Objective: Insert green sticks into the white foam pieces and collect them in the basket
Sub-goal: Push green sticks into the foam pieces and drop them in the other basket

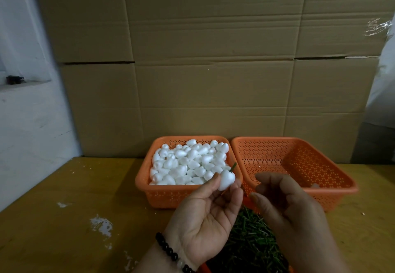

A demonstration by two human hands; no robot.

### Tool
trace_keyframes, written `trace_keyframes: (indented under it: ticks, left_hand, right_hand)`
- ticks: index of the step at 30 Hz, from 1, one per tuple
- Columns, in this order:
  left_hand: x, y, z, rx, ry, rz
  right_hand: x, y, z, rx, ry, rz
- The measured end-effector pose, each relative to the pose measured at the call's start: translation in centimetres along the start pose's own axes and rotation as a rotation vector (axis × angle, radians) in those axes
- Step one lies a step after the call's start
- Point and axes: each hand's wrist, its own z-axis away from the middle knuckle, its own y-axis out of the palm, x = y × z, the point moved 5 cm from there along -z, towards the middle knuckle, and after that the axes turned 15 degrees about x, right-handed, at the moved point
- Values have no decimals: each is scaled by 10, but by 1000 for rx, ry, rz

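The step in hand looks like the end of one insertion: the left hand (203,215) pinches a white foam piece (226,179) between thumb and fingertips, and a green stick (233,166) already pokes out of its top, slanting up and to the right; the right hand (286,200) hangs just beside it with fingers loosely curled and, as far as can be seen, nothing in them, though it is blurred. The next move, by my reading, is to drop this finished piece into the right basket (320,144), which stands just behind the right hand and holds very little, perhaps one pale thing near its front wall that is too blurred to name; the toss needs only a short reach across, with care that the stick is not knocked loose. After that a fresh stick must come from the heap of green sticks (250,236) lying below the hands, and a fresh piece from the left basket (143,174), which is piled full of white foam pieces (188,161). The held piece is small, egg-shaped, smooth and matt white; it looks light and easily dented, so a gentle pinch suffices.
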Motion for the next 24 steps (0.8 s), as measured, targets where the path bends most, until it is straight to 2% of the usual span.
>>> trace_keyframes:
  ticks: [13,19,24]
  left_hand:
    - [-9,-3,1,-45,185,-321]
    - [-16,-2,4,-78,354,-663]
    - [-17,4,8,-75,443,-1045]
  right_hand:
    - [-1,-1,0,-47,-20,10]
    - [5,-6,0,-117,-86,160]
    - [11,-2,-1,-93,-179,271]
